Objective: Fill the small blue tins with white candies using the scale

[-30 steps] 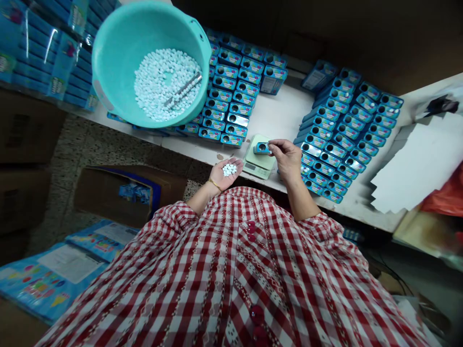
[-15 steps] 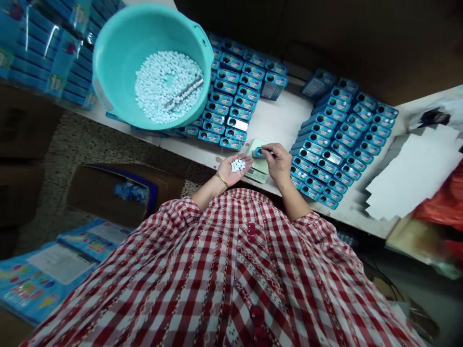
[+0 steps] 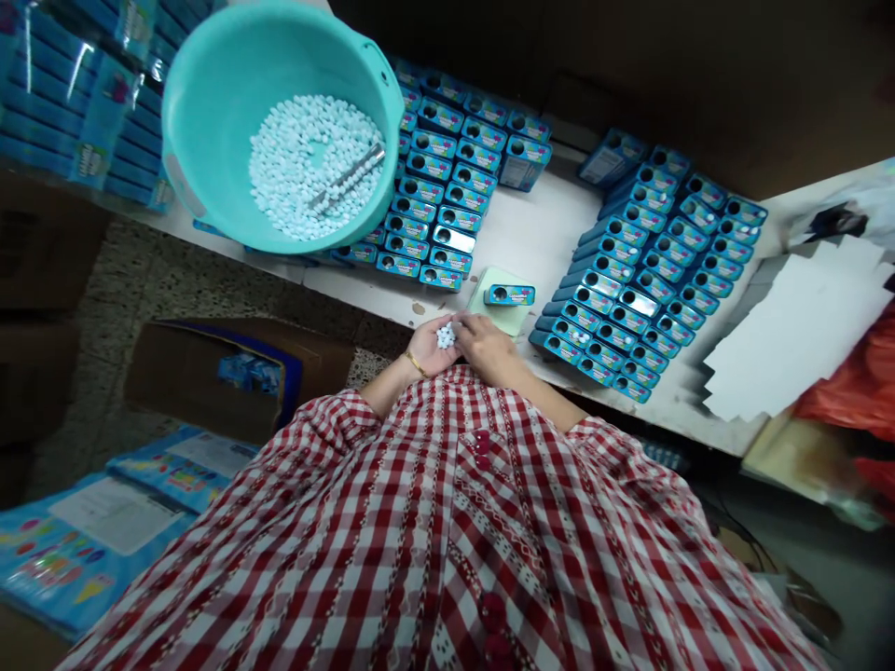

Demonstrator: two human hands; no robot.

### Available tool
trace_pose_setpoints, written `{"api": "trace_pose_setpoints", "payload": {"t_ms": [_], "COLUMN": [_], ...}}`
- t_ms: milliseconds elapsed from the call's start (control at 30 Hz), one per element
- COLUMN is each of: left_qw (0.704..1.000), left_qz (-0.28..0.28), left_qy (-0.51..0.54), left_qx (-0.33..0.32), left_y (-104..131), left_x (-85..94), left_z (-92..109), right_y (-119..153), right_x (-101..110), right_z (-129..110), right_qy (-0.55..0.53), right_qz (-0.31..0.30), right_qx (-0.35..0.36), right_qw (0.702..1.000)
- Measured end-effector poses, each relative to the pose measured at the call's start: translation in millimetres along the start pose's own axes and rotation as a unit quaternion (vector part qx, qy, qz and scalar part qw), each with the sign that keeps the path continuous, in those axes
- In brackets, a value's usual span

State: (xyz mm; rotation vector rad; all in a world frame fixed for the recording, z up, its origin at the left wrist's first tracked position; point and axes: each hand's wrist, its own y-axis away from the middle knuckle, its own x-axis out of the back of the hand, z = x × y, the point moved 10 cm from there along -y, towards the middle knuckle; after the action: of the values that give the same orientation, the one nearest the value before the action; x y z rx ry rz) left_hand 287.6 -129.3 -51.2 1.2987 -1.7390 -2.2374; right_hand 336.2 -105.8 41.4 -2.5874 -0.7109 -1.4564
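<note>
My left hand (image 3: 424, 347), a gold bangle at its wrist, is cupped palm up around a small heap of white candies (image 3: 446, 335). Over that palm my right hand (image 3: 488, 349) reaches in from the right. Its fingers are bent together at the heap's edge, and what they pinch, if anything, is hidden. Just beyond both hands a blue tin (image 3: 510, 295) with a round hole in its top stands on a pale green scale (image 3: 518, 321). No hand touches the tin.
A turquoise basin (image 3: 210, 121) with many white candies and a metal scoop (image 3: 348, 179) stands at the upper left. Rows of blue tins (image 3: 433, 168) flank the scale, with more tins (image 3: 650, 252) to the right. An open carton (image 3: 196, 377) sits below on the left.
My right hand has let go of the tin on the scale and moved left and nearer to me, to the candies in my left palm. The left hand has shifted slightly left.
</note>
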Motion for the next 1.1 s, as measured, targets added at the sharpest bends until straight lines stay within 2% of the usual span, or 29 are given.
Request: {"api": "trace_pose_setpoints", "payload": {"t_ms": [67,133,233,300,400,500,600,733,933,1100], "left_qw": [1.0,1.0,0.999,0.998,0.999,1.0,0.999,0.999,0.999,1.0], "left_qz": [0.016,0.025,0.041,0.056,0.049,0.017,-0.008,-0.013,-0.012,-0.015], "left_qy": [-0.006,-0.009,-0.007,-0.002,0.003,-0.011,-0.023,-0.021,-0.007,-0.007], "left_qx": [0.011,0.017,0.019,0.01,-0.01,-0.014,-0.021,-0.031,-0.031,-0.024], "left_y": [4.7,9.2,14.9,17.4,17.1,12.1,5.9,2.2,6.1,7.6], "left_x": [13.5,25.6,37.6,39.6,28.6,8.8,-6.8,-10.4,0.6,2.2], "left_z": [-2.6,-4.2,-4.4,-2.3,1.9,3.9,6.9,10.0,6.2,3.4], "right_y": [-2.7,-4.7,-6.0,-5.3,-2.6,3.3,10.0,7.5,3.0,14.6], "right_x": [-26.1,-40.6,-42.3,-37.8,-21.4,12.3,42.4,55.4,54.6,63.5], "right_z": [-18.1,-30.2,-37.3,-33.6,-15.1,19.9,59.3,89.7,98.6,105.8], "right_qy": [0.033,0.037,0.011,-0.001,-0.042,-0.125,-0.127,-0.072,-0.11,-0.144], "right_qz": [-0.074,-0.111,-0.111,-0.1,-0.049,0.071,0.16,0.172,0.193,0.237], "right_qx": [0.017,0.04,0.063,0.057,0.025,-0.018,-0.064,-0.112,-0.118,-0.145], "right_qw": [0.997,0.992,0.992,0.993,0.998,0.99,0.977,0.976,0.968,0.95]}}
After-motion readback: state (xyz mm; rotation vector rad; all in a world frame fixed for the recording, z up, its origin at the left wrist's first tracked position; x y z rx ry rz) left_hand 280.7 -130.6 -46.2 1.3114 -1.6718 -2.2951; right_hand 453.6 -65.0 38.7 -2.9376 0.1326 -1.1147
